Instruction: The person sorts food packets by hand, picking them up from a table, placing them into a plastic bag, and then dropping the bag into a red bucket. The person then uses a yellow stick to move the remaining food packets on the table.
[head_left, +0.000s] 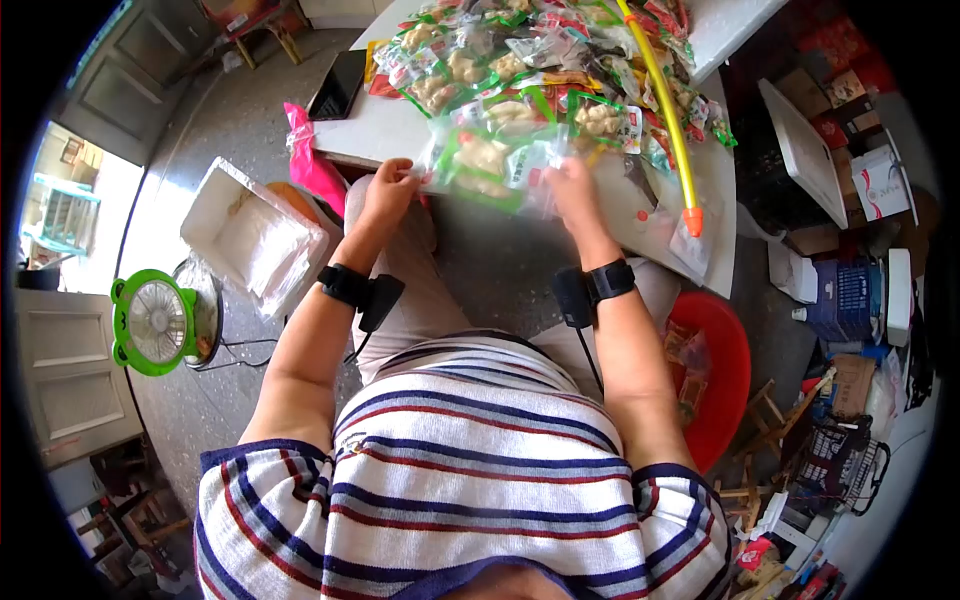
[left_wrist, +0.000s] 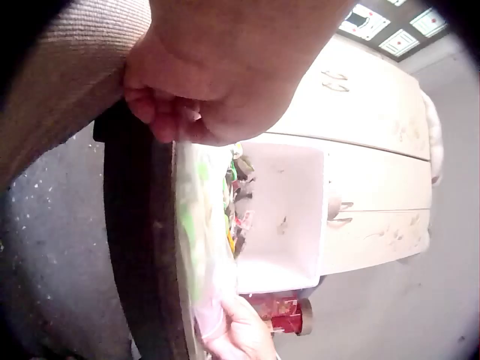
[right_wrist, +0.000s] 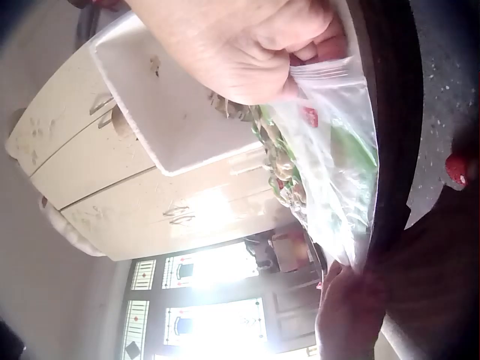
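Observation:
A clear plastic bag (head_left: 485,165) with green-and-white food packets showing through it is stretched between my two hands at the table's near edge. My left hand (head_left: 390,192) pinches its left end, fingers curled, as the left wrist view also shows. At the other end, my right hand (head_left: 577,195) grips the ribbed edge of the bag (right_wrist: 330,97). Just beyond the bag, a heap of sealed food packets (head_left: 465,68) covers much of the white table (head_left: 375,135). Blur softens the bag's contents in the head view.
A yellow tube with an orange end (head_left: 670,110) lies across the table's right side. A black phone (head_left: 338,85) and a pink bag (head_left: 312,165) are at the left. White foam box (head_left: 225,205) and green fan (head_left: 155,320) stand left; a red basin (head_left: 728,375) sits right.

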